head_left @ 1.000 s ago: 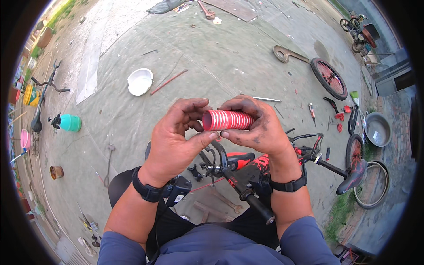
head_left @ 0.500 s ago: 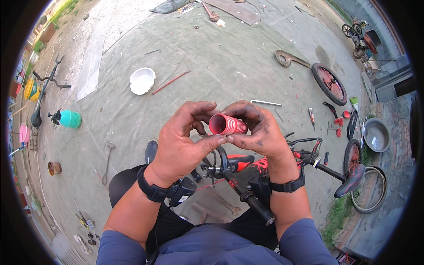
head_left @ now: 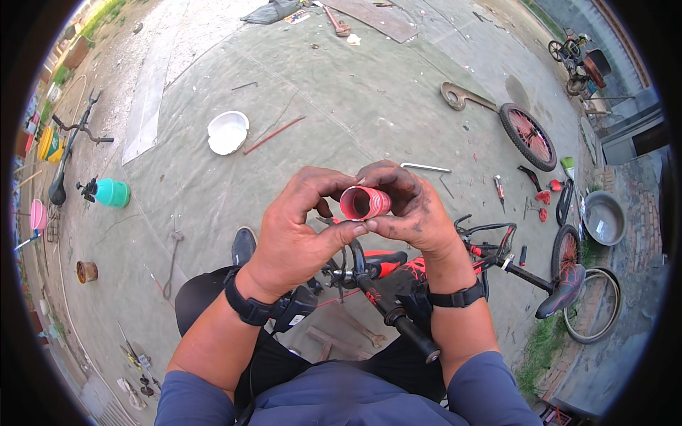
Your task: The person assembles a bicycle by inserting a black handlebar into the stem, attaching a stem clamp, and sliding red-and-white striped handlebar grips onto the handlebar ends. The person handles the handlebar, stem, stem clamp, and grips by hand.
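Note:
A short, hollow red tube [head_left: 374, 201] with pale rings around its outside is pinched between my two hands at the middle of the view. Its open end tilts toward my left hand [head_left: 295, 216]; the thumb and fingers there press at the rim. My right hand [head_left: 414, 208], blackened at the fingers, curls around the tube's other end, which it partly hides. Below both hands lies a black and red bicycle [head_left: 387, 266]. Its handlebar ends in a black grip [head_left: 419, 339] between my legs.
A white bowl [head_left: 228, 133] and a red rod [head_left: 274, 135] lie ahead on the green sheet. To the right are a loose wheel [head_left: 528, 136], a screwdriver [head_left: 499, 189] and a grey basin [head_left: 604, 218]. A teal sprayer [head_left: 112, 192] stands left; a wrench [head_left: 362, 325] lies between my legs.
The tube has turned, so its open end faces me more and less of its ringed side shows. My hands have shifted slightly around it, still gripping it.

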`<state>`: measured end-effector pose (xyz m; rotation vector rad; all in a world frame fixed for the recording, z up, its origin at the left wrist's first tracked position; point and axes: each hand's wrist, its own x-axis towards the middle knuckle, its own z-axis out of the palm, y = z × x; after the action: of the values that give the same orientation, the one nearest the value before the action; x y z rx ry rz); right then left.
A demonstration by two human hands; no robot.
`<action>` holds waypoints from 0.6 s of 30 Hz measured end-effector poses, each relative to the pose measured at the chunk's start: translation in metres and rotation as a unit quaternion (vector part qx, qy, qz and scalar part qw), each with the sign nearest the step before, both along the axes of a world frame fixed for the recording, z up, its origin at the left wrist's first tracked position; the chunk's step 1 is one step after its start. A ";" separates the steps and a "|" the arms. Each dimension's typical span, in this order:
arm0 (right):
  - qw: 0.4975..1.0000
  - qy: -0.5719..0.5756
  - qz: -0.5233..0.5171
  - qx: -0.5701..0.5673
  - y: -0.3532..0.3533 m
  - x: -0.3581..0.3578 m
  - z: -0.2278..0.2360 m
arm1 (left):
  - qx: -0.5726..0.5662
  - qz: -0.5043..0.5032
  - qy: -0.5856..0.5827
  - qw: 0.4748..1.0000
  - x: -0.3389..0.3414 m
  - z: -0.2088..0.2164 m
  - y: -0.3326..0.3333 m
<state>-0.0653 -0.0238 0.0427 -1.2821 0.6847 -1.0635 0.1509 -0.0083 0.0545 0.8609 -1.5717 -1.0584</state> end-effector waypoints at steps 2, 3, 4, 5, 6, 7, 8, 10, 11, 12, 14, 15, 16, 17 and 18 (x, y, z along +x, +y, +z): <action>1.000 -0.005 0.003 -0.011 -0.001 0.001 -0.002 | -0.001 0.000 -0.005 1.000 0.000 0.001 0.000; 1.000 -0.003 0.005 -0.006 -0.001 0.001 -0.002 | -0.001 0.000 -0.008 1.000 0.001 0.001 0.001; 1.000 -0.002 0.007 -0.002 -0.001 0.001 -0.002 | -0.001 -0.001 -0.011 1.000 0.001 0.002 0.001; 1.000 0.000 0.008 0.003 -0.001 0.001 -0.003 | 0.000 -0.002 -0.013 1.000 0.002 0.002 0.001; 1.000 0.002 0.003 -0.008 -0.001 0.000 -0.003 | 0.001 -0.006 -0.015 1.000 0.001 0.002 0.001; 1.000 0.004 -0.001 -0.019 -0.001 -0.001 -0.004 | 0.002 -0.010 -0.017 1.000 0.001 0.003 0.000; 0.999 0.007 -0.007 -0.030 -0.001 -0.001 -0.005 | 0.006 -0.009 -0.015 1.000 0.000 0.002 0.000; 0.999 0.018 -0.015 -0.028 0.000 0.000 -0.003 | 0.015 -0.008 -0.012 1.000 0.000 0.001 0.001; 0.999 0.023 -0.020 -0.027 0.000 0.001 -0.001 | 0.024 -0.009 -0.007 1.000 0.000 0.000 0.001; 0.999 0.026 -0.024 -0.024 0.001 0.001 0.000 | 0.033 -0.008 -0.001 0.999 0.000 -0.001 0.002; 0.999 0.032 -0.032 -0.019 0.001 0.002 0.002 | 0.047 -0.008 0.008 0.999 0.000 -0.005 0.001; 0.998 0.040 -0.036 -0.022 0.002 0.002 0.003 | 0.053 -0.009 0.013 0.998 0.000 -0.007 0.001; 0.998 0.048 -0.039 -0.026 0.002 0.002 0.005 | 0.058 -0.009 0.018 0.998 0.000 -0.008 0.001; 0.997 0.056 -0.042 -0.029 0.002 0.002 0.006 | 0.080 -0.017 0.011 0.997 0.001 -0.005 0.002; 0.996 0.062 -0.046 -0.035 0.002 0.001 0.007 | 0.103 -0.025 0.004 0.994 0.002 -0.001 0.004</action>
<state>-0.0639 -0.0220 0.0499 -1.3976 0.8133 -1.0979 0.1529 -0.0048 0.0538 0.9586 -1.5028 -1.2748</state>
